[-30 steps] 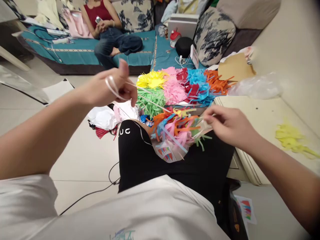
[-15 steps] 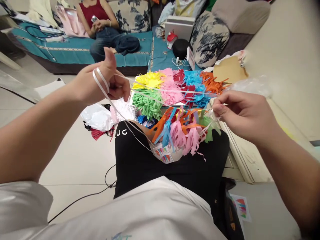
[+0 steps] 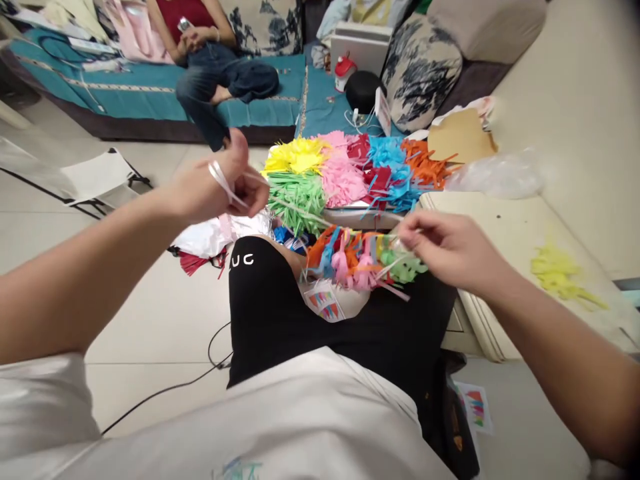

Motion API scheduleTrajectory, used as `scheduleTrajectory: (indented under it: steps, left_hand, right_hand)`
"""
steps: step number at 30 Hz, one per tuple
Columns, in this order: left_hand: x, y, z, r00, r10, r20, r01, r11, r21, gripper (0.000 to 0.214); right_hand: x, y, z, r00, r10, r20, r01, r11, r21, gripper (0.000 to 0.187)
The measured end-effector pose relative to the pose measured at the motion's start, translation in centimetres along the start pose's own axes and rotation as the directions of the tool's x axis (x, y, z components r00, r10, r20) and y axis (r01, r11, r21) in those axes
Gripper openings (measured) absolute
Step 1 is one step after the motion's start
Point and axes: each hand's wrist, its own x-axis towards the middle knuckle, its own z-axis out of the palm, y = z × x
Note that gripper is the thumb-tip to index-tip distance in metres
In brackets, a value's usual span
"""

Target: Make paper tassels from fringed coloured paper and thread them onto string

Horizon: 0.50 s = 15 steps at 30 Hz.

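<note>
White ribbon is looped around my left hand, whose fingers are curled closed with the thumb raised. From there the ribbon stretches across to my right hand, which pinches its other end. A tassel garland of orange, blue, pink and green paper strips hangs beside my right hand, above my lap. Some motion blur softens the tassels and ribbon. Below them a clear bag with a printed card lies between my legs.
Piles of cut paper tassels, such as the yellow and green ones, lie in front. A cream cabinet stands at right with yellow strips. Another person sits on the teal sofa. A black cable crosses the floor.
Both hands have come down and closer together, the left moving rightward and the right leftward. The tassel garland has bunched up and swung, and the ribbon span is shorter.
</note>
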Motion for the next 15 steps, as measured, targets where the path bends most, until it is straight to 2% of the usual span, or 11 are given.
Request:
scheduleTrajectory:
  steps: [2,4,9,15]
  left_hand:
    - [0.2,0.8,-1.2,0.999,-0.013,0.053,0.016,0.999,-0.051,0.109]
    - [0.2,1.7,-1.6,0.996,-0.02,0.09,0.026,0.997,-0.067,0.11]
    - [-0.3,2.9,-0.7,1.0,-0.005,-0.031,0.004,0.998,-0.055,0.111]
    - [-0.5,2.8,-1.5,1.0,0.012,-0.029,-0.013,0.999,-0.048,0.112]
  right_hand:
    - [0.0,-0.7,-1.0,0.993,-0.015,-0.117,0.016,1.0,0.009,0.029]
    - [0.0,-1.4,-1.8,0.991,-0.029,-0.129,0.03,1.0,0.001,0.033]
    - [-0.2,-2.5,-1.9,0.987,-0.056,-0.148,0.053,0.998,-0.021,0.039]
    - [-0.2,-1.9,-2.2,0.985,-0.067,-0.159,0.064,0.998,-0.023,0.046]
